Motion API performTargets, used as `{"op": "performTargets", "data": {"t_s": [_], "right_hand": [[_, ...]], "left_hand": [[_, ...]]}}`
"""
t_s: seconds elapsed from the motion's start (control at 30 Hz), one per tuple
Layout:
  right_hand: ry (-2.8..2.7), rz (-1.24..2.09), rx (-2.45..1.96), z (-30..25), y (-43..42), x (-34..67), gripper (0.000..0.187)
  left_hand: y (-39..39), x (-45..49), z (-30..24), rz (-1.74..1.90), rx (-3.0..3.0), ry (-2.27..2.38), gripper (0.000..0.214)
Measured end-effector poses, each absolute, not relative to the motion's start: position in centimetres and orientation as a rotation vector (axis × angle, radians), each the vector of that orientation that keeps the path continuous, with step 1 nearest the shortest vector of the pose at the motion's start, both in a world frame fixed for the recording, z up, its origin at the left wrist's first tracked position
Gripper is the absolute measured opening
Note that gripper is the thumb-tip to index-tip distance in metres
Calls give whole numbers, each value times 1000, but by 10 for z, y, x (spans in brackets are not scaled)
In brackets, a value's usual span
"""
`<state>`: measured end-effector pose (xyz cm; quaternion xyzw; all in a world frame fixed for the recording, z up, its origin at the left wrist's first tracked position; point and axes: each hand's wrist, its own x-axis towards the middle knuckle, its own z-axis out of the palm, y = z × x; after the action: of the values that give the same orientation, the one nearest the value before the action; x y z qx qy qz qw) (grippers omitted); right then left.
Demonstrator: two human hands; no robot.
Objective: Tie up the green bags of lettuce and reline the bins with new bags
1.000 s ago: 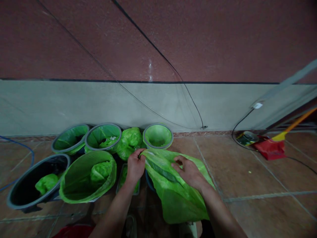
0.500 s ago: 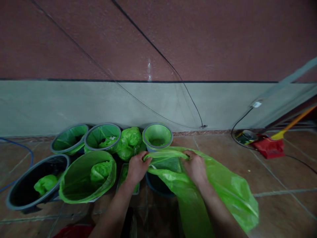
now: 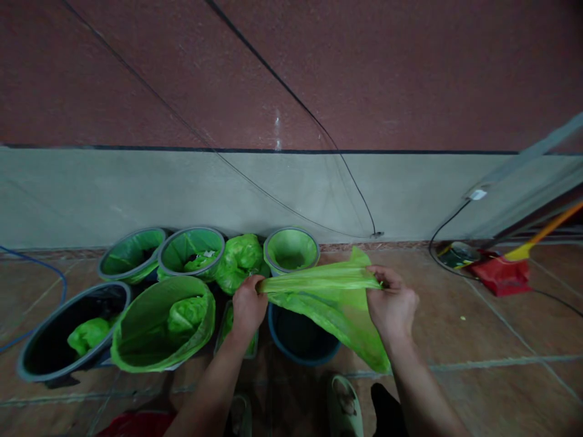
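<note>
Head view: green bag [image 3: 319, 281], taut above the blue bucket [image 3: 300, 340].
Left hand [image 3: 248, 306]: fingers pinching one end, left of the bucket.
Right hand [image 3: 394, 304]: fingers pinching the other end, right of it.
Lined bin [image 3: 291, 247]: behind the bucket.

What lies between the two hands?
In the head view, a green bag spans from the left hand to the right hand, gathered into a band; a dark tub shows below.

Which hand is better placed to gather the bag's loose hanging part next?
Probably the right hand: the loose part of the green bag hangs close beside it, while the left hand grips the opposite end.
</note>
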<state>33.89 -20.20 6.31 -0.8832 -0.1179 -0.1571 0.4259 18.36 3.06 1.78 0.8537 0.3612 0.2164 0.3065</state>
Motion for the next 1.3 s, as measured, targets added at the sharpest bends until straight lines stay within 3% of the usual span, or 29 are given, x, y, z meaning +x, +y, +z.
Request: {"op": "performTargets", "data": {"t_s": [0.4,0.6,0.7,0.8,0.93,1.13,1.2,1.3], "right_hand": [[-82,-289,-1887,39,-217,369,37],[107,-166,-1557,32,-220,376,26],[192,-154,-1523,33,-224,381,27],[166,-139,-1511,37,-229,385,29],[10,174,-1536,53,-236,380,39],[-381,674,-1553,80,-245,365,61],[-422,603,-1626,76,-247,368,59],[-312,173,-1963,60,-250,379,46]], "left_hand": [[32,197,3,713,1239,837,27],[33,185,36,545,1201,638,37],[40,174,51,392,1187,453,51],[47,167,57,377,1153,404,49],[60,170,46,532,1186,556,38],[86,169,22,1097,1611,1027,29],[92,163,21,1142,1711,1170,30],[95,157,21,1113,1819,1316,31]]}}
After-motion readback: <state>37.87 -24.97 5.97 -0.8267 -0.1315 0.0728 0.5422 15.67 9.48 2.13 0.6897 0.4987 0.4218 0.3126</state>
